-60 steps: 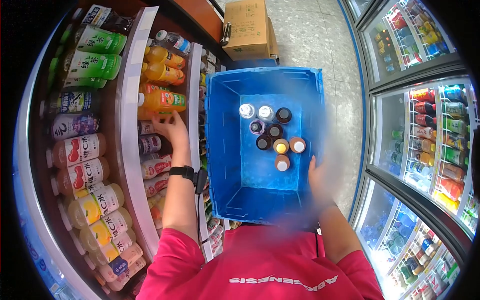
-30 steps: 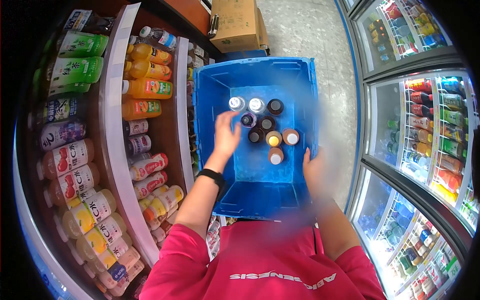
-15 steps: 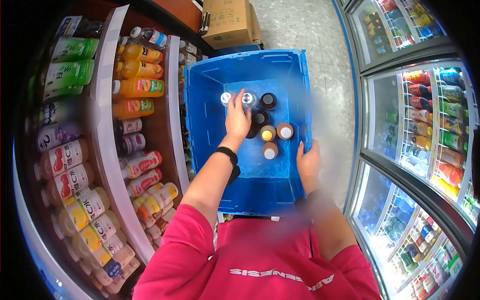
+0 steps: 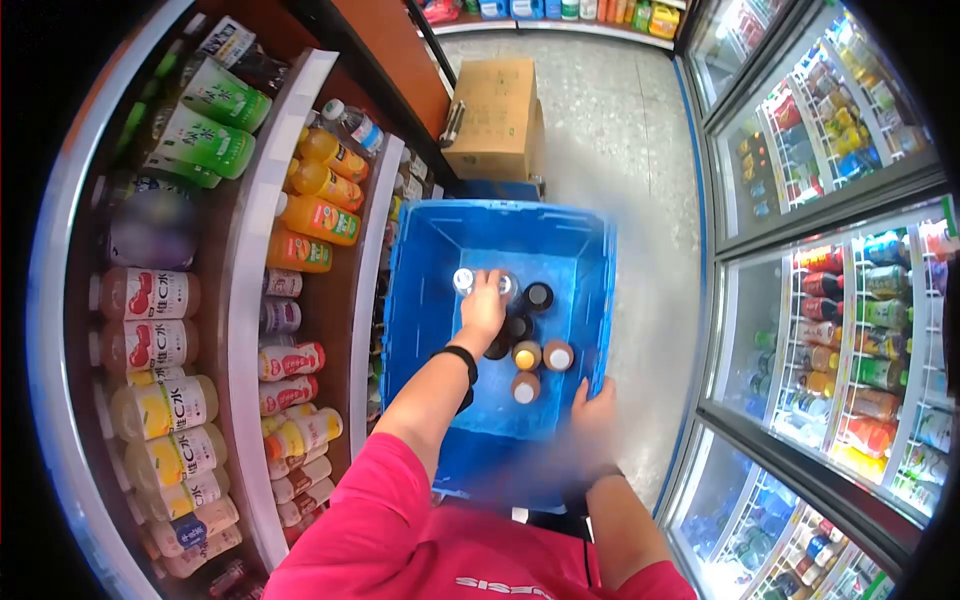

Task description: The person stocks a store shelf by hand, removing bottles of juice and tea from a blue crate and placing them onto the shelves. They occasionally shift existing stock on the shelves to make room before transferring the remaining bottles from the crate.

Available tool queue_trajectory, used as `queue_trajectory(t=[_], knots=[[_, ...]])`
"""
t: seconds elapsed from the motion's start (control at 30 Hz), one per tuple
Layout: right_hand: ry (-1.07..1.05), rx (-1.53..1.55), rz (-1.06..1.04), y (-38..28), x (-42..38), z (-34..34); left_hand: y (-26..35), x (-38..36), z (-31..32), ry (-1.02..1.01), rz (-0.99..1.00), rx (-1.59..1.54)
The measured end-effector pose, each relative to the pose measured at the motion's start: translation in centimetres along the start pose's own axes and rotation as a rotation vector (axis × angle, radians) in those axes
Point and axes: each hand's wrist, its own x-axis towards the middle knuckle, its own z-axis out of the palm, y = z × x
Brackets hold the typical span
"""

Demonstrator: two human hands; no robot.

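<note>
Head view: left hand (image 4: 483, 310) gripping bottle (image 4: 505, 287) in blue crate (image 4: 420, 300); right hand (image 4: 595, 412) clasps rim.

glossy plastic crate (image 4: 430, 290), matt cardboard box (image 4: 495, 115)

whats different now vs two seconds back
The left hand left the orange bottles on the shelf, swung right into the blue plastic crate and now lies over the capped bottles standing inside; its grip is hidden. The right hand stayed on the crate's near right rim.
</note>
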Motion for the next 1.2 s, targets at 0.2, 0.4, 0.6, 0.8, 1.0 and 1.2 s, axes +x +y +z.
queue_trajectory(t=[0.2, 0.4, 0.6, 0.8, 1.0, 1.2], knots=[[0.017, -0.030, -0.031, 0.6, -0.3, 0.9, 3.7, -2.8, -7.3, 0.259, 0.245, -0.135], [-0.127, -0.088, 0.009, 2.7, 0.7, 2.5, 9.7, -7.2, -21.6, 0.490, 0.410, -0.317], [-0.093, -0.001, 0.026, -0.8, -0.1, -1.3, 11.4, -12.0, -34.0, 0.929, 0.598, 0.057], [-0.028, -0.015, -0.012, -0.4, -0.2, -0.7, 9.4, -13.7, -39.8, 1.103, 0.562, 0.417], [-0.083, 0.004, 0.040, -0.6, -0.1, -0.9, 6.3, -13.0, -41.7, 1.092, 0.299, 0.411], [-0.085, -0.027, 0.015, -0.9, -0.2, -1.4, 4.0, -10.8, -43.9, 1.160, 0.332, 0.422]])
